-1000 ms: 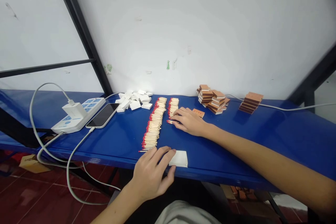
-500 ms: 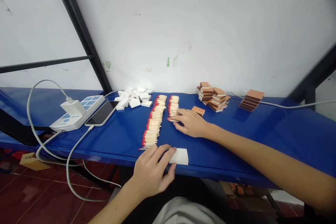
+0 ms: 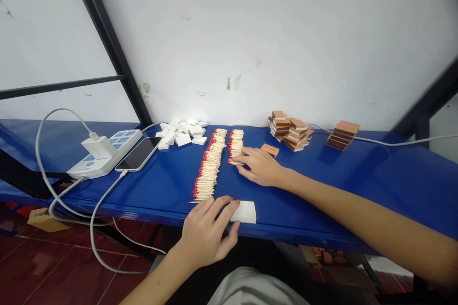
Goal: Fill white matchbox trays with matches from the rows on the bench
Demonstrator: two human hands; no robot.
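My left hand [image 3: 211,228] rests at the table's front edge, index finger and thumb closed on the left end of a small white matchbox tray [image 3: 245,212], whose inside I cannot make out. My right hand [image 3: 260,166] is at the near end of the shorter row of red-tipped matches [image 3: 236,143], its fingertips closed on a few of them. A longer row of matches [image 3: 207,167] runs to the left, its near end just beyond my left hand. Behind my right hand lies a flat brown matchbox sleeve [image 3: 270,150], partly covered.
White matchbox trays [image 3: 182,133] are heaped at the back. Stacked matchboxes [image 3: 291,131] and a pile of brown sleeves [image 3: 342,135] stand to the right. On the left are a phone [image 3: 139,154] and a power strip [image 3: 103,155] with looping white cables [image 3: 92,228].
My right fingertips have shifted very slightly at the near end of the shorter match row. My left hand and the white tray stay in place.
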